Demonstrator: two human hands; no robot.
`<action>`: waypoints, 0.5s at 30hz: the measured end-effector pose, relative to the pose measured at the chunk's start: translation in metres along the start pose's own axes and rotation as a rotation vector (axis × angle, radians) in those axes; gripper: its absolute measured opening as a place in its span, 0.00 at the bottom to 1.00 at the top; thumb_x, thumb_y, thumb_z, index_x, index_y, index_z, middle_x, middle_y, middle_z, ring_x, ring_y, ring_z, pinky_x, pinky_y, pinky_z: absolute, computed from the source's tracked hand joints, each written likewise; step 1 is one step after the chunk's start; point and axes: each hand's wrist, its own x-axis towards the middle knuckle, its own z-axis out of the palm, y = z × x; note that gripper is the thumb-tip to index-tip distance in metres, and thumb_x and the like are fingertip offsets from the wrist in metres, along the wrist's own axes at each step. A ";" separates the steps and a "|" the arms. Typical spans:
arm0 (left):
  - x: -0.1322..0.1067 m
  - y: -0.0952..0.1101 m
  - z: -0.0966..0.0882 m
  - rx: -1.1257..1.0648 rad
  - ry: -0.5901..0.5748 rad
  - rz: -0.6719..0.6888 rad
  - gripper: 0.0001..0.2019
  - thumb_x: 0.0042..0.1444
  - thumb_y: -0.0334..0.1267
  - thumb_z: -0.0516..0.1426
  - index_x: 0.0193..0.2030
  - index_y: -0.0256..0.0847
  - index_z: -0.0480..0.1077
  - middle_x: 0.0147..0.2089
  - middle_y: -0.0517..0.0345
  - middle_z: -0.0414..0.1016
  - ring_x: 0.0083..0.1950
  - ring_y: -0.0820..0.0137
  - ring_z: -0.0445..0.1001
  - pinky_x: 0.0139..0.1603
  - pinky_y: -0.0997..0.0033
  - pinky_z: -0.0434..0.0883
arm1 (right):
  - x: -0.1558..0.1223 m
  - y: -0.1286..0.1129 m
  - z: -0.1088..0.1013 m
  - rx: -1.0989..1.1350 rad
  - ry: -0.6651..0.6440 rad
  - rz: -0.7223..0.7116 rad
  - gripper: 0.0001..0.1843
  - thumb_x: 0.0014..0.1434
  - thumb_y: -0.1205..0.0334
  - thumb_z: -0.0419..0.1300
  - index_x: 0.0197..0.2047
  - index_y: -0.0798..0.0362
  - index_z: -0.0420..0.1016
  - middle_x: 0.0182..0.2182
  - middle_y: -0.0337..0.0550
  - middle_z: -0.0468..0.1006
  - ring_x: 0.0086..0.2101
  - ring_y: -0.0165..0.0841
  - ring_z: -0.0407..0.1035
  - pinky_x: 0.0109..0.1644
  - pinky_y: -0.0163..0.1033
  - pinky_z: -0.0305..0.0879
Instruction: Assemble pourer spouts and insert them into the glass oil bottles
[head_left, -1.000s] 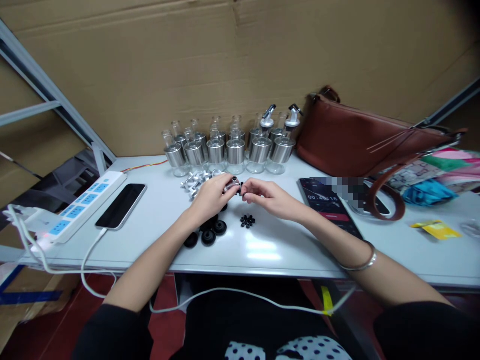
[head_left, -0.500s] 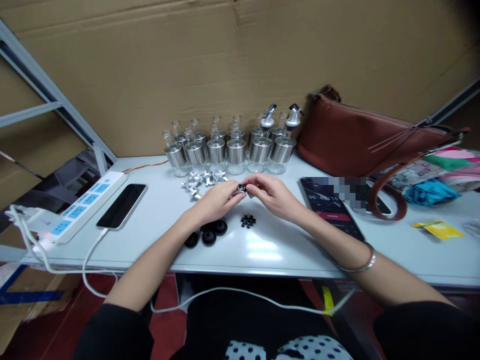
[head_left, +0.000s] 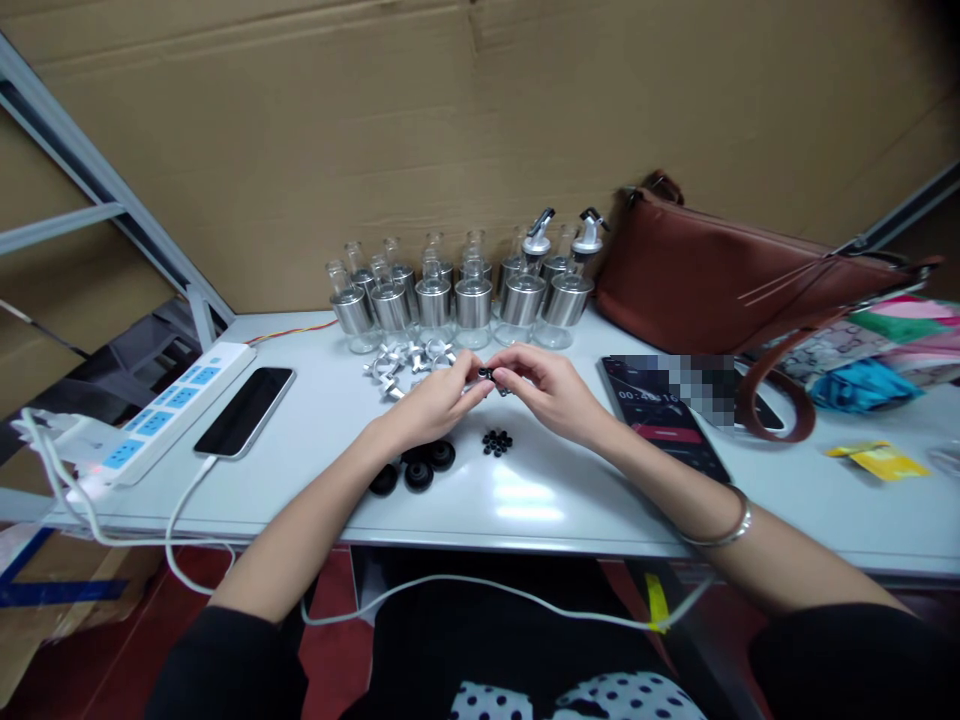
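My left hand (head_left: 442,395) and my right hand (head_left: 547,388) meet fingertip to fingertip above the middle of the table. Pinched between them is a small black and silver part (head_left: 487,375), mostly covered by my fingers; it looks like a pourer piece. Just below lies a cluster of tiny black rings (head_left: 496,442). Several round black rubber stoppers (head_left: 418,474) sit beside my left forearm. Behind my left hand is a pile of silver pourer parts (head_left: 405,362).
Two rows of glass bottles with steel sleeves (head_left: 473,300) stand along the cardboard wall; two carry pourer tops (head_left: 588,238). To the left are a phone (head_left: 244,412) and a power strip (head_left: 176,410). On the right lie a tablet (head_left: 660,420) and a brown bag (head_left: 720,265).
Both hands stay almost in place. My fingertips have shifted slightly around the small part, and my left fingers are a little more raised.
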 end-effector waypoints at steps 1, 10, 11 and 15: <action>0.000 0.000 0.000 0.004 -0.002 -0.003 0.10 0.64 0.46 0.46 0.37 0.43 0.53 0.33 0.60 0.66 0.32 0.69 0.67 0.32 0.72 0.62 | 0.000 0.000 0.000 -0.010 0.004 -0.002 0.09 0.62 0.61 0.54 0.39 0.55 0.73 0.32 0.45 0.75 0.33 0.33 0.68 0.36 0.39 0.63; -0.001 0.004 -0.002 0.098 -0.022 -0.063 0.10 0.64 0.46 0.46 0.36 0.43 0.56 0.31 0.61 0.68 0.31 0.68 0.68 0.33 0.72 0.61 | -0.001 -0.002 -0.001 -0.085 0.027 -0.106 0.07 0.62 0.63 0.55 0.38 0.55 0.74 0.31 0.44 0.76 0.32 0.32 0.69 0.35 0.37 0.64; -0.001 0.004 -0.002 0.112 -0.021 -0.061 0.10 0.64 0.46 0.46 0.36 0.43 0.57 0.31 0.61 0.69 0.31 0.68 0.68 0.33 0.71 0.61 | -0.001 -0.002 -0.001 -0.089 0.028 -0.122 0.07 0.62 0.63 0.55 0.38 0.55 0.74 0.31 0.44 0.76 0.31 0.32 0.68 0.35 0.37 0.64; -0.002 0.004 -0.002 0.159 -0.001 -0.037 0.12 0.65 0.47 0.45 0.38 0.42 0.59 0.35 0.58 0.71 0.34 0.66 0.71 0.34 0.70 0.62 | -0.001 -0.002 -0.002 -0.107 0.012 -0.153 0.07 0.62 0.62 0.56 0.35 0.54 0.73 0.30 0.43 0.76 0.30 0.31 0.68 0.34 0.36 0.64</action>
